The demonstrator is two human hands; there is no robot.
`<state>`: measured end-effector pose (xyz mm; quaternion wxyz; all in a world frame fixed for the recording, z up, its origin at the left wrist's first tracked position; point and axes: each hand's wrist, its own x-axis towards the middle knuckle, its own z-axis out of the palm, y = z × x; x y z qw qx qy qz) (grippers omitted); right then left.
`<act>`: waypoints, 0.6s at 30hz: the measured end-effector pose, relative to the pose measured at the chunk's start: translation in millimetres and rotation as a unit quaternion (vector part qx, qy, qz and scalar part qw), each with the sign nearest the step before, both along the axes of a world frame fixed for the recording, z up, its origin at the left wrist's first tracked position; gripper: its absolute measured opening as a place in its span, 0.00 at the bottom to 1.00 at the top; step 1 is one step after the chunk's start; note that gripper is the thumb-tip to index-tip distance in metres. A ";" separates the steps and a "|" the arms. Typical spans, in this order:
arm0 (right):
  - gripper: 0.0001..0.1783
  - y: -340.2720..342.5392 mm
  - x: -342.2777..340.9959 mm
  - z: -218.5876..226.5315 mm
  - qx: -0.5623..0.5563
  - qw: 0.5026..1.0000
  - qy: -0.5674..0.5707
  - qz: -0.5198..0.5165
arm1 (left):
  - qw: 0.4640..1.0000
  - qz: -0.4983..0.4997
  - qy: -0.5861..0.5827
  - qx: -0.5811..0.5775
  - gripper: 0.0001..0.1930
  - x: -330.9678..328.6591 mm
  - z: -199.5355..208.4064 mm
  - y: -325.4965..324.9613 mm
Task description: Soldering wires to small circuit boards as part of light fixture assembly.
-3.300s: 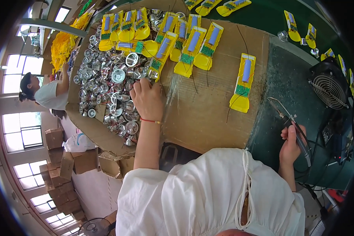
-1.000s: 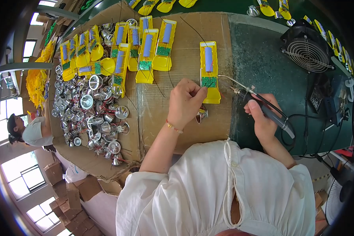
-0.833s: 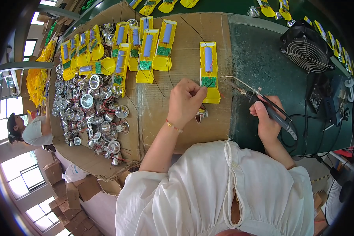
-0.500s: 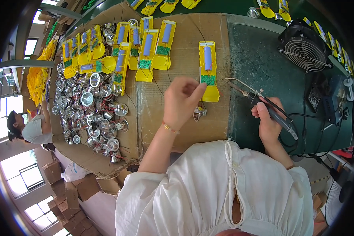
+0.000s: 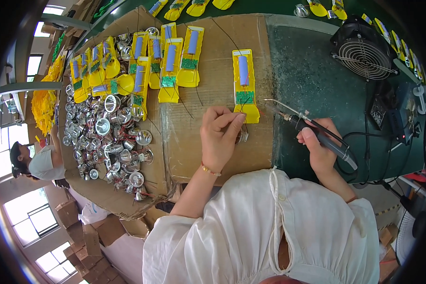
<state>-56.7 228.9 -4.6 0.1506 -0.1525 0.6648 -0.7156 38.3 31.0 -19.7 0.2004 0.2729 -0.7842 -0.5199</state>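
A yellow flashlight housing (image 5: 252,115) lies on the cardboard, its lavender battery (image 5: 243,71) and green circuit board (image 5: 244,97) facing up. At its lower end my left hand (image 5: 220,135) is pinched, thumb against forefinger. Thin wires run close to those fingertips; what they grip is too small to make out. Partly hidden behind the hand is a shiny reflector cup (image 5: 244,136). My right hand (image 5: 321,147) is closed round a soldering iron (image 5: 324,138) with a thin curved metal tube beside it. The iron's tip points left toward the board, apart from it.
Several similar yellow housings (image 5: 189,78) with batteries lie to the left. Below them is a heap of reflector cups (image 5: 110,144) on cardboard. A black fan (image 5: 364,59) with a wire grille stands far right on the green table (image 5: 312,61). Another person (image 5: 38,161) is beyond the left side.
My left hand has moved down from beside the circuit board to the housing's lower end, fingers pinched. The iron remains in my right hand, almost in place. The view has shifted slightly.
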 end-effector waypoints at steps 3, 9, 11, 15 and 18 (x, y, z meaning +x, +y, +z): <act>0.10 -3.4 -0.8 -0.7 0.005 1.000 0.002 0.003 | 0.999 -0.017 0.015 -0.024 0.05 -5.4 0.8 1.3; 0.10 -9.0 -1.9 -0.8 0.018 1.000 0.008 0.006 | 0.999 -0.017 0.008 -0.040 0.04 -5.5 7.3 6.5; 0.10 -10.3 -2.6 -0.2 0.024 1.000 0.012 0.013 | 1.000 -0.005 0.002 -0.014 0.05 -6.3 8.4 4.2; 0.10 -10.1 -3.7 -0.5 0.022 1.000 0.001 0.008 | 0.996 -0.037 -0.007 -0.078 0.05 -5.3 11.7 -4.6; 0.10 -10.8 -4.0 -0.1 0.020 1.000 -0.001 0.007 | 0.976 -0.049 0.003 -0.213 0.05 -2.4 14.7 5.6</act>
